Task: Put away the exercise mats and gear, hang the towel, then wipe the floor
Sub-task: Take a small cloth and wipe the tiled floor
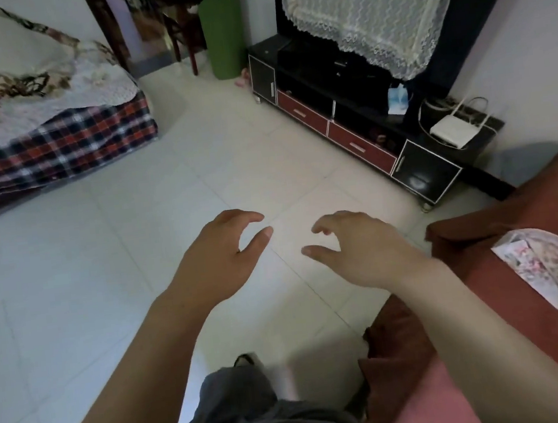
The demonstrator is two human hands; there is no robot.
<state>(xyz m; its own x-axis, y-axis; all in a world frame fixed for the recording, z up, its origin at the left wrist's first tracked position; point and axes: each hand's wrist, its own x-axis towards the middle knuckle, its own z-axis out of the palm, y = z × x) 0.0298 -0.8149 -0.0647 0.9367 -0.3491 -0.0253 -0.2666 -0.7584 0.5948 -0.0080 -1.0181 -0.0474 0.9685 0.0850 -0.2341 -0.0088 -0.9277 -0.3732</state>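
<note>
Floor (pixel 104 264) lies under your left grip (pixel 220 252) and right grip (pixel 353 248), both loosely spread, holding nothing. The green mat (pixel 221 31) stands rolled in the far corner beside the TV cabinet (pixel 359 140). Fetch a cloth; wipe in overlapping rows.

Middle: the tiled floor (pixel 131 261) lies open from the person's legs to the far wall; the left hand (pixel 220 255) and right hand (pixel 357 248) hover above it, fingers loose, holding nothing.
Left edge: a bed (pixel 57 145), its plaid cover hanging to the floor, closes this side.
Right wall: a low TV cabinet (pixel 359 137) runs along it.
Near right: a red sofa (pixel 528 205) stands just beside the right forearm.
Far corner: a green rolled mat (pixel 221 31) stands upright between chair legs (pixel 183 32) and the cabinet's end.
Passage: a strip of floor runs between bed and cabinet.
</note>
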